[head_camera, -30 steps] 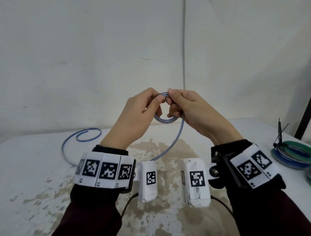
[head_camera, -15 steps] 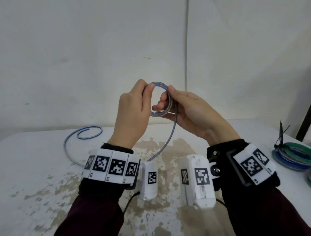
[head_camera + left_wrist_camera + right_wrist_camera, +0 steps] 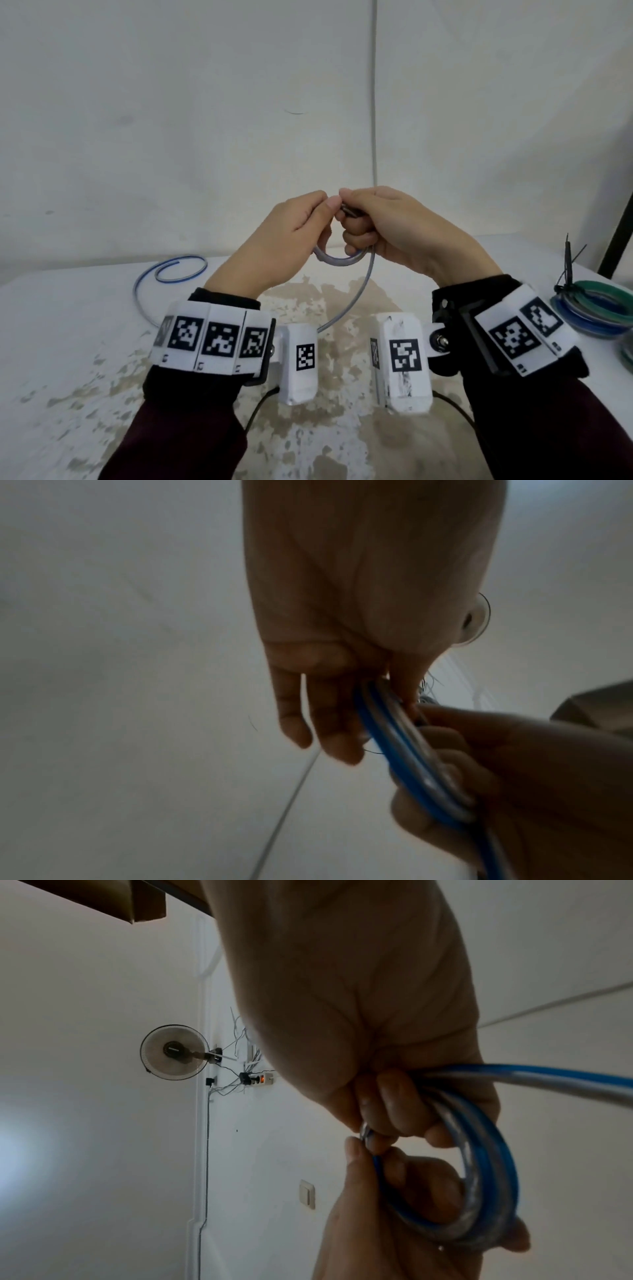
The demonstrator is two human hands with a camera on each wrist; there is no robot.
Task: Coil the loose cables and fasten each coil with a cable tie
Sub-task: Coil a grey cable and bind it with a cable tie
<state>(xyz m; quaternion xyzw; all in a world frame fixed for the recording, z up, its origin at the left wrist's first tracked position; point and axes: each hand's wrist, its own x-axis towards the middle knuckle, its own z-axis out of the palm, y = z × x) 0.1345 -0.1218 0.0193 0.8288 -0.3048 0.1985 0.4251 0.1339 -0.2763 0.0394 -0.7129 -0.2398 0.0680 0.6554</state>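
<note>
A small coil of blue-and-grey cable [image 3: 337,259] [image 3: 407,753] [image 3: 479,1185] is held in the air above the table between both hands. My left hand [image 3: 291,236] pinches its top with thumb and forefinger, the other fingers lying along the loops. My right hand [image 3: 383,226] [image 3: 387,1112] has its fingers curled through the coil and grips it. The cable's loose tail [image 3: 356,298] drops from the coil, passes behind my left wrist and ends in a curl [image 3: 178,270] on the table at the far left.
The white table [image 3: 68,359] has a worn brown patch in the middle. At the right edge lies a stack of coiled cables [image 3: 596,308], green and blue, with black cable ties [image 3: 568,267] sticking up. A white wall stands close behind.
The hands rose with the coil half a second ago and have come back down. The coil has turned from facing me to hanging below the fingers, and both hands have closed together at its top.
</note>
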